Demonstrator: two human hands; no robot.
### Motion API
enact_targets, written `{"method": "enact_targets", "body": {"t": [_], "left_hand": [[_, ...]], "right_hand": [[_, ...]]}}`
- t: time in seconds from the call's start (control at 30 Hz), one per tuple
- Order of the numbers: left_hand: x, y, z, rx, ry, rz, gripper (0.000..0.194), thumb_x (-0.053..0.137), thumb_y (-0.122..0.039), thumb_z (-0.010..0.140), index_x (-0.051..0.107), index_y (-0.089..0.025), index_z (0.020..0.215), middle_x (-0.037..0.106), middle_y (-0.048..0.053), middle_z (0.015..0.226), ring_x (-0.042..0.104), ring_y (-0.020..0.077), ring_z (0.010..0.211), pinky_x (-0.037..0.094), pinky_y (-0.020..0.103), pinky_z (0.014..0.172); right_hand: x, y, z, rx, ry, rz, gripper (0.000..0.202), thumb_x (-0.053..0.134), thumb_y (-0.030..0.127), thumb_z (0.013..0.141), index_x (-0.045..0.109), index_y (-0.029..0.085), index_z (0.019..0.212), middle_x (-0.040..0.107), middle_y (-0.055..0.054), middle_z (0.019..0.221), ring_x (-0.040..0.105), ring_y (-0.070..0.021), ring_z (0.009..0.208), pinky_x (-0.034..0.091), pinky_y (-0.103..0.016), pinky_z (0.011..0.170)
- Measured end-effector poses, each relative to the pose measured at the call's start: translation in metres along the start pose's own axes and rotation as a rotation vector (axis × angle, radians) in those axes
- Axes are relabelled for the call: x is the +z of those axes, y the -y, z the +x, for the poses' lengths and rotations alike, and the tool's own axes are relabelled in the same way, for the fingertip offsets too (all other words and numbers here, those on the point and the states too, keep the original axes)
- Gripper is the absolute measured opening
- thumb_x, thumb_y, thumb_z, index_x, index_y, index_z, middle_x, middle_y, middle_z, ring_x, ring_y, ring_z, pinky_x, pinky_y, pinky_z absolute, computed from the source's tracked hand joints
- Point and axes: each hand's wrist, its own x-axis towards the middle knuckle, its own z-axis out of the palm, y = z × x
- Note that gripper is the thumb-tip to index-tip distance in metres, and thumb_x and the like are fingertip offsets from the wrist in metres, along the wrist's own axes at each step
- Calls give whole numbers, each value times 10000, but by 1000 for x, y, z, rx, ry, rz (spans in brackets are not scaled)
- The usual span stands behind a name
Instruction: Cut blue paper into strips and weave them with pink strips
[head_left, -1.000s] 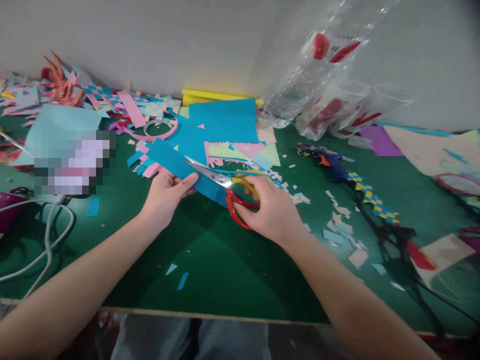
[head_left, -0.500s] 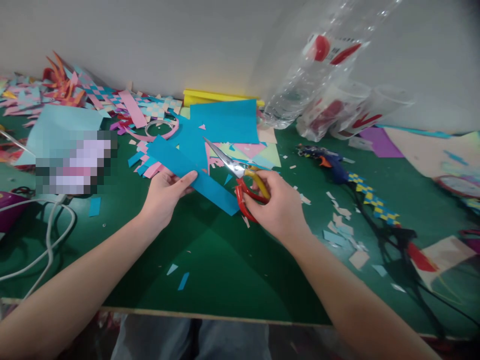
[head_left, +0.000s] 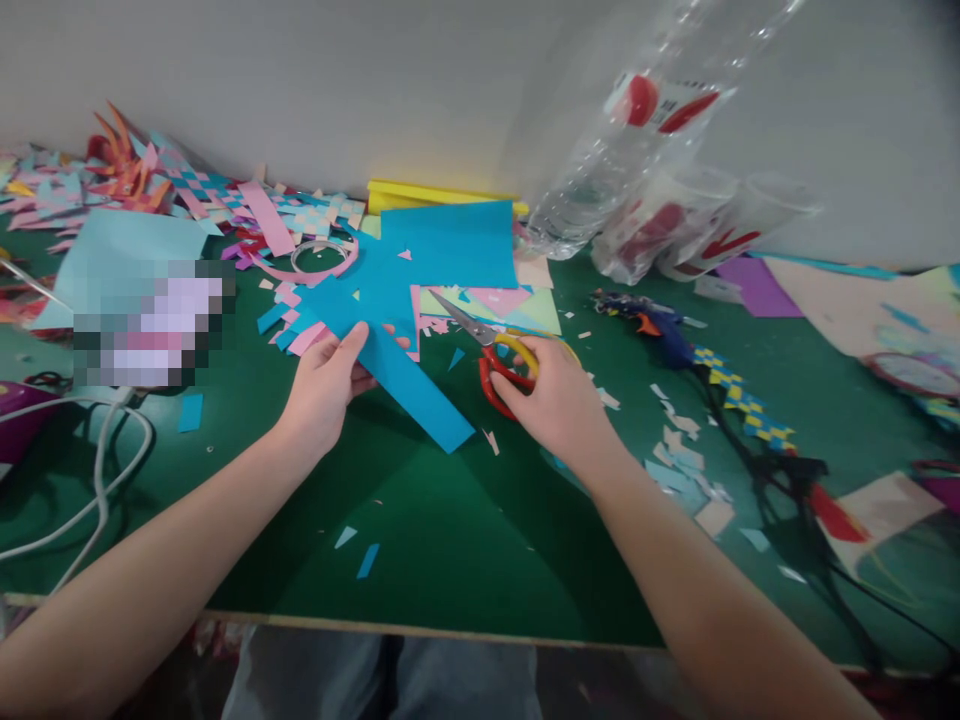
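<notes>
A blue paper strip [head_left: 424, 398] is pinched between the thumb and fingers of my left hand [head_left: 324, 385], its free end slanting down to the right. My right hand [head_left: 559, 400] grips scissors [head_left: 506, 372] with one red and one yellow handle loop. Their blades look closed and point up and left, apart from the strip. Behind the hands lies a larger blue sheet [head_left: 454, 245], partly over pink and pale green paper. Pink and blue strip ends [head_left: 289, 318] show beside my left hand.
A blurred phone-like object [head_left: 161, 330] with a white cable [head_left: 101, 480] is at left. Paper scraps [head_left: 679, 450] litter the green table [head_left: 450, 560]. A plastic bottle [head_left: 637, 130] and cups stand at back right, near a glue gun-like tool [head_left: 652, 320]. A tape roll [head_left: 321, 257] lies behind.
The strip's free end has swung down and now hangs at a steeper slant. My left hand has turned slightly. The scissors have shifted a little right, away from the strip.
</notes>
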Motion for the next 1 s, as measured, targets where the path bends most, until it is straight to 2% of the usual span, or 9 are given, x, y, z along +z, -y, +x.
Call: {"method": "enact_targets", "body": {"t": [0.17,0.33,0.57,0.67,0.73,0.8,0.9,1.0], "left_hand": [[-3,3,1,47,-3,5,247,634,-427,892,684,-185,883,765,67,982,727,243,949,593,366,810],[-5,4,1,47,11,10,259,652,-442,881,690,-186,901,767,66,956,729,244,934,599,359,782],[-3,1,1,41,-18,32,265,648,-453,876,689,-194,912,762,71,966,721,256,956,598,383,801],[-3,0,0,37,-26,31,253,637,-438,885,689,-191,907,762,73,961,721,255,955,599,376,798],[-3,0,1,45,-27,32,258,643,-444,879,690,-193,913,764,71,960,720,253,957,602,366,789],[-4,2,2,69,-36,33,275,653,-458,868,695,-193,929,765,69,965,719,254,967,603,362,787],[-5,2,3,119,-71,27,295,670,-467,851,700,-186,937,764,73,977,717,257,983,601,362,805],[-4,-1,2,137,-109,-5,294,696,-462,832,691,-183,926,764,72,965,719,251,976,600,359,813]], "right_hand": [[4,-5,0,-39,-34,-66,422,510,375,874,572,133,1214,663,-197,1123,613,-363,1067,499,-533,891],[6,-10,0,-112,-108,-166,407,522,391,889,594,122,1186,683,-196,1061,620,-372,1051,492,-554,912],[6,-18,2,-155,-143,-156,425,519,441,916,595,137,1202,685,-185,1039,610,-369,1041,490,-576,896],[-1,-11,2,-141,-186,-92,414,553,425,901,581,160,1218,677,-185,1099,597,-364,1086,492,-558,898],[-8,2,-2,-145,-217,4,328,563,384,893,608,189,1153,681,-167,1108,605,-334,1089,500,-511,900],[-15,19,-8,-157,-128,177,222,560,376,894,641,216,1026,711,-109,1001,661,-255,906,536,-418,796],[-18,38,-18,-266,171,343,208,634,417,852,675,214,878,729,-55,837,659,-196,720,531,-336,650],[-15,43,-23,-329,245,366,185,596,348,890,700,203,844,746,-52,818,664,-178,691,529,-318,632]]}}
